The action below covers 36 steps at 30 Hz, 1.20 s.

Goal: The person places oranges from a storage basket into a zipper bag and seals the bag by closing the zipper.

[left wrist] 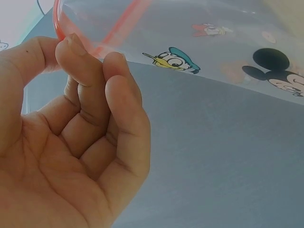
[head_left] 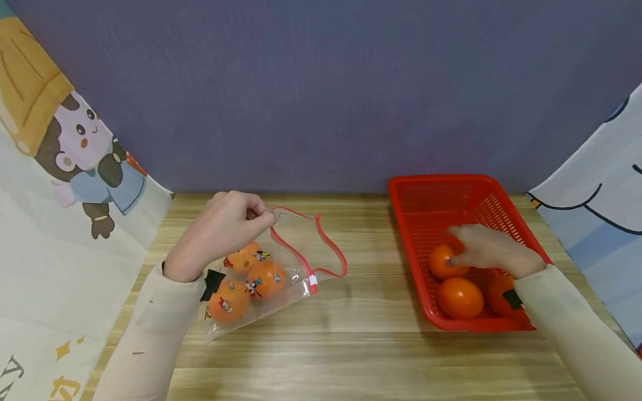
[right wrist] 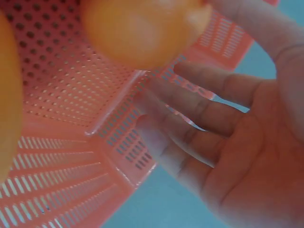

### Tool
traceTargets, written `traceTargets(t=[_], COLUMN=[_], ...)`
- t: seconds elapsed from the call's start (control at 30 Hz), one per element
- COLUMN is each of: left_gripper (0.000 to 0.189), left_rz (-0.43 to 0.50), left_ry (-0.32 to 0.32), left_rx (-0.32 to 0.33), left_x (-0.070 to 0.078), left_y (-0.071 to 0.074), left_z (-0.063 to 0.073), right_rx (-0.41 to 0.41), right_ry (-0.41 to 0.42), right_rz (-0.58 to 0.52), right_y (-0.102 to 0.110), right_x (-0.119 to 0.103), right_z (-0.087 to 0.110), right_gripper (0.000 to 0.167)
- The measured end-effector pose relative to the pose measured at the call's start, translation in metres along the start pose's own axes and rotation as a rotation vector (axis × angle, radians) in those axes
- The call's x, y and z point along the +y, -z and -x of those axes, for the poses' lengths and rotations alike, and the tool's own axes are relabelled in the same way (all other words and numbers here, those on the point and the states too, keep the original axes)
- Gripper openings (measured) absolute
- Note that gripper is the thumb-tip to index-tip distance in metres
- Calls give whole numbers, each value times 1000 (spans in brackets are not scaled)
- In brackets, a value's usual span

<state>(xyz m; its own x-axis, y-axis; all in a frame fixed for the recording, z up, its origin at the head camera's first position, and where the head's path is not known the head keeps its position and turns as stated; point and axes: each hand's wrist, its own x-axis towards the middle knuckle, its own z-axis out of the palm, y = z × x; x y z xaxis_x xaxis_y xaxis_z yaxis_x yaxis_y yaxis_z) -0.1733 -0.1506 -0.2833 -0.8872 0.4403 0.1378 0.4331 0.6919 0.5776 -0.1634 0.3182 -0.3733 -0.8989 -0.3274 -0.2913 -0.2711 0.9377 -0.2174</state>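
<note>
Head view, clear bag: Three bagged oranges are contained in the clear bag, which is rested on the desk at the left; this part of the bagging may be judged done.
Head view, zip edges: The red zip edges are parted and the white slider is seen at the near end, so sealing is judged not yet done.
Head view, left hand: The far end of the bag's mouth is pinched by the grip of the left hand.
Head view, red basket: Three loose oranges are seen in the red basket at the right; these are judged to be left for bagging, which puts the work at about halfway.
Head view, right hand: The right hand is held inside the basket, just beside the farthest loose orange.
Left wrist view, pinch: The bag's edge is caught between thumb and fingertip, the other fingers being bent around nothing; a printed duck and a printed mouse are shown on the film.
Right wrist view, spread fingers: Nothing is enclosed by this grip; the fingers are extended and parted. An orange is overlapped by the thumb, but through the blur, contact cannot be told for certain.
</note>
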Motion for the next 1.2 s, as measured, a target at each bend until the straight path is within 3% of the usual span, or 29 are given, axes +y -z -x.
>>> traceTargets(t=[0.13,0.37,0.47,0.9,1.2], left_gripper=[22,22,23,25,27], left_rz=[-1,-2,-5,10,9], left_ry=[1,10,9,6,0], left_rx=[-3,-15,-17,-20,-23], left_x=[1,2,2,0,-2], left_y=[0,-2,-4,-6,-6], left_z=[-1,-2,-2,-2,-2], right_rx=[-49,-74,-70,-6,145], right_ry=[-13,-4,-18,-24,-27], right_rz=[-28,-18,-8,17,3], right_y=[-4,-10,-11,-12,-2], right_x=[6,9,8,4,-6], right_z=[-2,-7,-9,-5,3], right_gripper=[76,45,42,44,75])
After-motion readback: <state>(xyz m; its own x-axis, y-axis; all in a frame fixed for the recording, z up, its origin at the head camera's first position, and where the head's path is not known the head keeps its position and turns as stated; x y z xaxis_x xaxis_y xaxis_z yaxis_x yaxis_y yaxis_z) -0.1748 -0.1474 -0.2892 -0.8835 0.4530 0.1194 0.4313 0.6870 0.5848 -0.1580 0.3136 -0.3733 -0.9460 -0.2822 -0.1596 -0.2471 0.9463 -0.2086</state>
